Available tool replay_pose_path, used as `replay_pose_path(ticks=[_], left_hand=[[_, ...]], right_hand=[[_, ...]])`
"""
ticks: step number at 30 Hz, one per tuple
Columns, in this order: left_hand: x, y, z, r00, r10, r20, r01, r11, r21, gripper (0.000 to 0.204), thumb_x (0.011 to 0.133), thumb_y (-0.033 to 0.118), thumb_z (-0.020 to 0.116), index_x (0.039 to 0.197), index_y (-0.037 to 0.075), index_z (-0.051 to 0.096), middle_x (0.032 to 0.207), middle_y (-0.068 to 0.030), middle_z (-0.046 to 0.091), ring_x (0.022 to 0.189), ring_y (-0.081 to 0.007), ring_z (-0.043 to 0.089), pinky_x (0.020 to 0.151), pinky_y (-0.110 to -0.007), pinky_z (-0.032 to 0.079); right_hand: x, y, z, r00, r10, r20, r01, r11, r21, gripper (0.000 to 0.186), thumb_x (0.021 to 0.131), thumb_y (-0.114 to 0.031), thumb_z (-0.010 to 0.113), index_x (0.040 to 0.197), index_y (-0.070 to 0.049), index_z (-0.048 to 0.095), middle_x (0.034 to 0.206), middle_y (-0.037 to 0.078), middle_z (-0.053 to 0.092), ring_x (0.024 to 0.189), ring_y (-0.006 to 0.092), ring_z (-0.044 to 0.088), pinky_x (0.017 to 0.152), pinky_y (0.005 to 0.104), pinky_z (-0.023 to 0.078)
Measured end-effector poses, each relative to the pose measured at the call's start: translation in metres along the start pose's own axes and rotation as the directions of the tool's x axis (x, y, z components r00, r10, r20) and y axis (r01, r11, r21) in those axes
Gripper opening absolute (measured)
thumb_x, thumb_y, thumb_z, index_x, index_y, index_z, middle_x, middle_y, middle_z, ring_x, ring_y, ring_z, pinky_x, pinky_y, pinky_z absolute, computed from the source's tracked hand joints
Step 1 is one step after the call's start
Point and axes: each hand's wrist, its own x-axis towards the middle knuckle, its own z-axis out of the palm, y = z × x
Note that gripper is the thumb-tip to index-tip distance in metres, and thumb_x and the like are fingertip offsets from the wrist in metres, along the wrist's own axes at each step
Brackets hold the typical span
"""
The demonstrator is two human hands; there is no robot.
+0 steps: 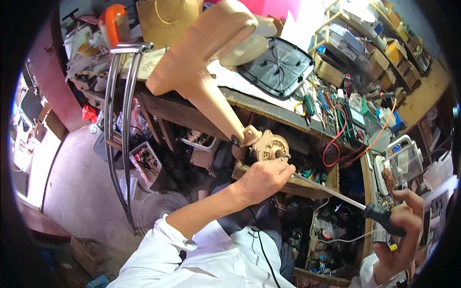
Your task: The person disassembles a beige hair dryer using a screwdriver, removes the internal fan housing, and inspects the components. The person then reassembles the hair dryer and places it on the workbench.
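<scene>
Head view: right hand (404, 228) is gripping long screwdriver (343, 197) by its dark handle. Left hand (264, 180) is curling just beside fan motor (272, 145); cannot tell its grip. Motor is hanging at beige stand's (211, 98) lower end.

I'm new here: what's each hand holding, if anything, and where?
Right hand: screwdriver, by its black handle. Left hand: at the fan motor; exact hold unclear.
</scene>
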Motion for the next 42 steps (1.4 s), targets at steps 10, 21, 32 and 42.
replay_pose_path(ticks=[10,21,32,42], left_hand=[[0.0,0.014,0.008,0.979,0.013,-0.203,-0.032,0.995,-0.093,0.044,0.088,0.001,0.06,0.131,-0.004,0.058,0.114,-0.0182,0.069,0.105,-0.0324,0.07,0.093,-0.039,0.058],[-0.003,0.023,0.008,0.985,-0.01,-0.174,0.009,1.0,-0.006,0.038,0.083,0.002,0.064,0.12,-0.004,0.062,0.11,-0.0178,0.07,0.098,-0.0296,0.072,0.082,-0.038,0.061],[0.001,0.016,-0.004,0.954,-0.081,-0.288,0.067,0.996,-0.056,0.026,0.082,0.006,0.074,0.106,0.001,0.069,0.089,-0.0156,0.072,0.079,-0.0314,0.073,0.069,-0.04,0.059],[-0.01,0.002,0.004,0.975,-0.172,-0.138,0.169,0.985,-0.034,0.035,0.08,0.008,0.08,0.112,0.002,0.068,0.101,-0.0169,0.073,0.09,-0.0323,0.073,0.077,-0.039,0.059]], right_hand=[[-0.009,0.004,0.006,0.998,0.048,-0.049,-0.055,0.989,-0.137,0.035,0.099,-0.029,0.06,0.119,-0.002,0.057,0.126,0.025,0.057,0.102,0.0257,0.059,0.086,0.0346,0.049],[-0.027,0.052,0.075,0.826,0.425,-0.37,0.076,0.567,0.82,0.037,0.1,-0.032,0.061,0.12,-0.001,0.06,0.117,0.02,0.059,0.094,0.0274,0.063,0.073,0.0363,0.058],[-0.006,0.018,0.193,0.88,0.286,-0.379,-0.009,0.808,0.589,0.021,0.082,0.006,0.081,0.101,0.002,0.074,0.095,0.013,0.073,0.08,0.0175,0.069,0.074,0.0256,0.056],[0.007,0.016,0.189,0.935,0.156,-0.319,0.018,0.876,0.483,0.022,0.09,0.004,0.076,0.11,0.003,0.068,0.1,0.017,0.072,0.083,0.0199,0.068,0.071,0.0303,0.057]])
